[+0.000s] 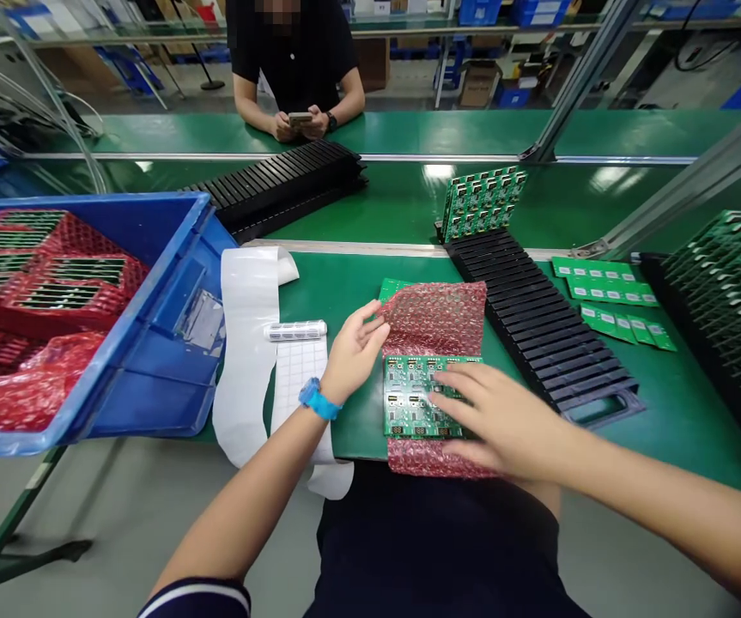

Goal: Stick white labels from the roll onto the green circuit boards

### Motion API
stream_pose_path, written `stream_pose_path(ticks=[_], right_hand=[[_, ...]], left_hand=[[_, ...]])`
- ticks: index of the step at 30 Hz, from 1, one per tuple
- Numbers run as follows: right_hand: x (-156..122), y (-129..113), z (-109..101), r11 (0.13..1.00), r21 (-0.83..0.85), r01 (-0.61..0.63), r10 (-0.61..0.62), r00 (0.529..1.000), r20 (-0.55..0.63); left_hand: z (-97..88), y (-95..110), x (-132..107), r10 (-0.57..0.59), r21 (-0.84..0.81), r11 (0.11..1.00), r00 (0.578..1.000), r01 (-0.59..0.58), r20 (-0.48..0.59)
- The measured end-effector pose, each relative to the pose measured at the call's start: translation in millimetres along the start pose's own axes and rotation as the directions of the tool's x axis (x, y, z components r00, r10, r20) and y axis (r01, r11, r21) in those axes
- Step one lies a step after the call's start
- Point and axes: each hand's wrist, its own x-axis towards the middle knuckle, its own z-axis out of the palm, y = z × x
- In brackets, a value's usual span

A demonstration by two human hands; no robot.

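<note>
Head view: left hand is pinching red bubble wrap as spread right hand is pressing a circuit board lying on that wrap.

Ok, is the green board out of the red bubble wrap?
Out: the circuit board lies uncovered on the red bubble wrap, under the right hand.

Narrow gap between bubble wrap and black rack
</note>
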Motion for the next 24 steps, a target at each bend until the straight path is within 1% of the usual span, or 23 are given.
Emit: stream_pose_path(ticks=[1, 2, 4, 6, 8, 10, 11, 12, 13, 15, 16, 17, 18, 20, 22, 24], right_hand=[[-4.5, -8.6, 7.9, 1.0, -0.022, -0.021, 0.023, 0.996, 0.09], [-6.8, -13.5, 13.9, 0.998, -0.042, -0.054, 0.059, 0.987, 0.148], [-6.5, -14.2, 15.9, 0.997, -0.04, -0.069, 0.076, 0.977, 0.2], [-2.8, -7.3, 2.8, 0.999, 0.015, -0.045, 0.041, 0.977, 0.207], [2.7, 3.2, -19.8, 0.996, 0.075, -0.057, 0.045, 0.988, 0.144], [10.4, 16.0, -40.7, 0.982, 0.116, -0.149, 0.143, 0.988, 0.061], [15.3, 23.1, -47.1, 0.966, 0.146, -0.212, 0.207, 0.977, 0.048], [20.7, 30.4, -49.6, 0.943, 0.19, -0.272, 0.263, 0.962, 0.07], [26.4, 37.7, -48.0, 0.915, 0.247, -0.32, 0.296, 0.946, 0.133], [36.8, 50.3, -33.9, 0.851, 0.36, -0.382, 0.28, 0.91, 0.305], [40.5, 54.8, -23.6, 0.832, 0.39, -0.395, 0.258, 0.897, 0.359], [42.8, 57.6, -12.8, 0.829, 0.394, -0.396, 0.245, 0.892, 0.381], [43.4, 58.3, -2.8, 0.845, 0.375, -0.382, 0.241, 0.897, 0.37], [39.5, 53.2, 11.7, 0.898, 0.295, -0.327, 0.243, 0.927, 0.287], [30.9, 41.3, 17.2, 0.943, 0.206, -0.26, 0.217, 0.954, 0.207], [21.9, 27.3, 17.5, 0.973, 0.139, -0.186, 0.159, 0.97, 0.185]], left_hand=[[-3.0, -0.7, -10.7, 0.01, 0.039, 0.999, 1.0, -0.009, -0.023], [-6.0, -1.6, -22.7, 0.014, 0.095, 0.995, 0.999, -0.011, -0.04], [-11.5, -4.3, -48.5, 0.005, 0.218, 0.976, 0.999, 0.005, -0.046], [-14.8, -8.6, -73.6, -0.031, 0.275, 0.961, 1.0, 0.031, -0.006], [-14.6, -13.3, -94.6, -0.058, 0.293, 0.955, 0.996, 0.037, 0.062], [-10.7, -17.2, -108.9, -0.068, 0.337, 0.941, 0.989, 0.019, 0.134], [-7.8, -18.6, -113.2, -0.072, 0.368, 0.93, 0.985, 0.008, 0.16], [-4.6, -19.6, -115.8, -0.074, 0.399, 0.917, 0.983, 0.001, 0.168], [-1.5, -20.3, -117.0, -0.074, 0.422, 0.906, 0.984, -0.001, 0.161], [3.3, -21.2, -116.7, -0.063, 0.443, 0.896, 0.99, 0.0, 0.127], [4.8, -21.5, -116.0, -0.052, 0.446, 0.895, 0.992, -0.003, 0.111], [5.6, -21.9, -115.3, -0.041, 0.448, 0.894, 0.994, -0.009, 0.101], [5.9, -22.2, -114.8, -0.03, 0.446, 0.895, 0.995, -0.015, 0.093], [5.6, -22.6, -114.5, -0.022, 0.438, 0.899, 0.996, -0.016, 0.081], [5.6, -22.5, -114.8, -0.026, 0.425, 0.905, 0.998, -0.003, 0.063], [6.8, -21.7, -114.8, -0.04, 0.414, 0.91, 0.998, 0.019, 0.041]])
